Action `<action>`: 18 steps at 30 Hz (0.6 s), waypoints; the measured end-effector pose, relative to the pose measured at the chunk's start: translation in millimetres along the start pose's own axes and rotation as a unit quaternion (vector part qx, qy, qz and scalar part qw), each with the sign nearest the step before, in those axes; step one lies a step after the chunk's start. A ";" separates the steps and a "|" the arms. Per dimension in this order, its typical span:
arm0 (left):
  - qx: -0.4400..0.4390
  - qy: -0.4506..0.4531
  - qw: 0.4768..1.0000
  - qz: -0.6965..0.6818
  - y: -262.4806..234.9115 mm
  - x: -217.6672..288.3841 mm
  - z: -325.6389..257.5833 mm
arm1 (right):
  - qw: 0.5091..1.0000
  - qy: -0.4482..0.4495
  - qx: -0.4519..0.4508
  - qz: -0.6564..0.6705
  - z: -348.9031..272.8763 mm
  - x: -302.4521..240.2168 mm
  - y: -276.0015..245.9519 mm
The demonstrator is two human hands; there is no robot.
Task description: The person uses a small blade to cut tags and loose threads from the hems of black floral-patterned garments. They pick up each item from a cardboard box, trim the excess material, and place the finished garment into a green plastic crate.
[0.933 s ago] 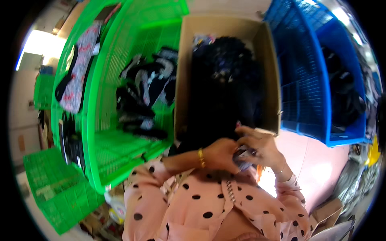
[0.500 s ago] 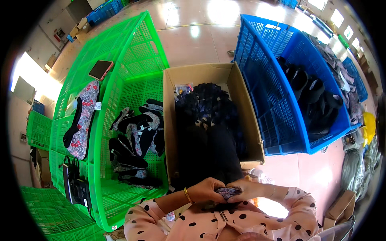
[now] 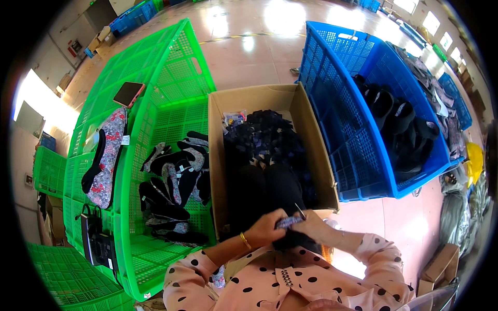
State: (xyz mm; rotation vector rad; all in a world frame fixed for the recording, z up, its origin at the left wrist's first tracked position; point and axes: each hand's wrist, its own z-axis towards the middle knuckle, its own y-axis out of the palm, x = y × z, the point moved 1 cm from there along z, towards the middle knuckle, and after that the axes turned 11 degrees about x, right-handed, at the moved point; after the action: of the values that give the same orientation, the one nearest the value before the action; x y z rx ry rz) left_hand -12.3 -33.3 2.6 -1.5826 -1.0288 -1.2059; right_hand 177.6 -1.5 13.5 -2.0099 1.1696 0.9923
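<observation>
Left hand [image 3: 266, 229] and right hand [image 3: 315, 229] together pinch a patterned piece [image 3: 288, 222] near the cardboard box [image 3: 313, 150], seemingly mid-work, while similar pieces [image 3: 195, 157], perhaps finished, lie in the green crate [image 3: 179, 118]

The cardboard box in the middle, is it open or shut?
Open: looking down into the cardboard box, you can see dark pieces inside.

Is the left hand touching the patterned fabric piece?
Touching: the head view shows the left hand gripping the left end of the patterned fabric piece, no visible gap.
</observation>
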 end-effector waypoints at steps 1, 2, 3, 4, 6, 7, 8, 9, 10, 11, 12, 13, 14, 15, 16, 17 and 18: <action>0.037 0.040 0.997 0.047 -6.6 4.0 10.5 | 0.998 -0.054 0.015 -0.026 19.6 8.0 -1.6; 0.079 0.054 0.992 0.078 -10.1 -3.2 18.5 | 0.992 -0.081 0.047 -0.084 34.7 3.9 1.7; 0.119 0.071 0.985 0.106 -12.3 -12.5 28.9 | 0.980 -0.108 0.082 -0.144 47.7 -2.0 5.2; 0.142 0.077 0.979 0.124 -15.7 -19.6 37.8 | 0.981 -0.107 0.099 -0.128 62.8 1.9 9.7; 0.172 0.095 0.970 0.144 -20.6 -24.5 47.7 | 0.970 -0.136 0.127 -0.157 77.3 -3.7 14.6; 0.181 0.097 0.966 0.156 -22.7 -25.7 48.9 | 0.961 -0.171 0.105 -0.193 78.3 -6.9 12.6; 0.182 0.105 0.966 0.151 -21.8 -26.6 45.5 | 0.949 -0.202 0.081 -0.228 75.3 -11.2 9.8; 0.182 0.118 0.966 0.143 -19.3 -25.8 43.1 | 0.933 -0.233 0.062 -0.266 70.1 -16.6 3.6; 0.182 0.131 0.965 0.135 -17.4 -24.1 40.4 | 0.910 -0.260 0.005 -0.323 60.4 -21.6 -5.0; 0.158 0.123 0.971 0.129 -16.6 -19.2 36.9 | 0.893 -0.316 -0.025 -0.320 48.3 -30.5 -14.5; 0.134 0.111 0.977 0.125 -17.6 -13.5 30.4 | 0.873 -0.371 -0.058 -0.312 36.6 -38.3 -22.2; 0.110 0.099 0.982 0.121 -17.4 -11.8 26.5 | 0.849 -0.424 -0.090 -0.302 29.3 -42.1 -27.0; 0.108 0.115 0.979 0.133 -15.5 -13.9 25.0 | 0.846 -0.417 -0.100 -0.315 24.8 -41.0 -29.3; 0.101 0.115 0.979 0.137 -14.6 -13.7 23.8 | 0.843 -0.411 -0.110 -0.328 19.7 -38.0 -30.4; 0.094 0.116 0.979 0.140 -13.9 -13.1 22.6 | 0.840 -0.405 -0.120 -0.342 15.9 -34.7 -30.6; 0.086 0.119 0.979 0.145 -13.8 -12.2 22.6 | 0.841 -0.395 -0.115 -0.353 14.9 -31.5 -30.4; 0.091 0.128 0.976 0.148 -13.5 -12.9 23.6 | 0.841 -0.384 -0.111 -0.364 15.5 -27.5 -29.7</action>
State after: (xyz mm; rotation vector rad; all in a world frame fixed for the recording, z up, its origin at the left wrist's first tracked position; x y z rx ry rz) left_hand -21.5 -8.3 -11.6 -1.3412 -0.6883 -1.0457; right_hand 190.3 35.6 31.9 -1.6809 -0.1517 1.3320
